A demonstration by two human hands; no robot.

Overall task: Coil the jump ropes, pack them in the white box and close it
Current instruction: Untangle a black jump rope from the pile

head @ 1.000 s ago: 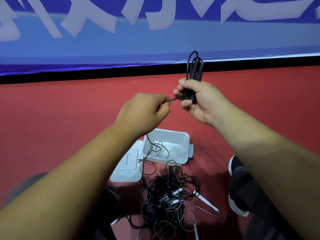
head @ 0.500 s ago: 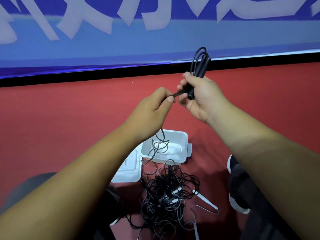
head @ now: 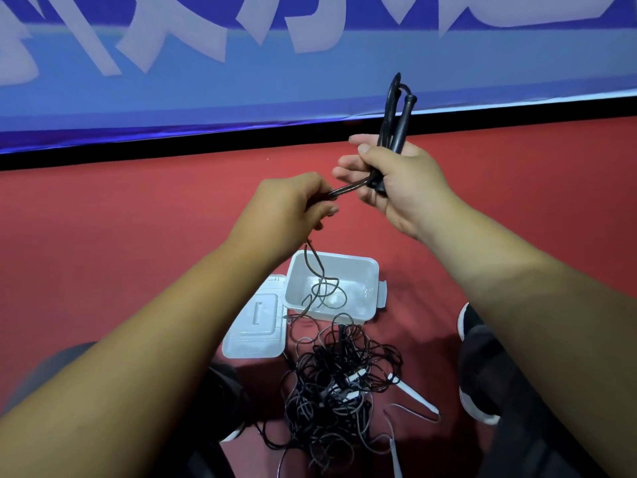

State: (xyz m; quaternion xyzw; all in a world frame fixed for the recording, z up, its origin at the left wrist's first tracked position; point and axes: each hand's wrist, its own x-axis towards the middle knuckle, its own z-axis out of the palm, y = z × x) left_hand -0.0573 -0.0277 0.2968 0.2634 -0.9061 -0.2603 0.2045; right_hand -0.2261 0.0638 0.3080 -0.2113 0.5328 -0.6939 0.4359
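So, the right hand (head: 400, 188) has its fingers curled tight round the two handles of a black jump rope (head: 396, 112). The handles stick up out of the fist with a few loops of cord bunched alongside them. The left hand (head: 286, 208) pinches that same rope's cord between thumb and fingers, just beside the right hand, and a short stretch of cord runs straight between the two.

From under the left hand the cord hangs down into the white box (head: 358, 270), which sits open on the red floor (head: 103, 253) below the hands, with a couple of loose loops lying inside. The lid (head: 255, 336) lies flat right against the box's left side; can't tell if it's attached.

Nearer the person there's a messy pile of jump ropes (head: 337, 384), black and grey cords all tangled, with a white handle (head: 417, 398) poking out on the right. A black shoe (head: 474, 326) sits right of the pile. A blue banner (head: 172, 81) with pale lettering runs along the back.
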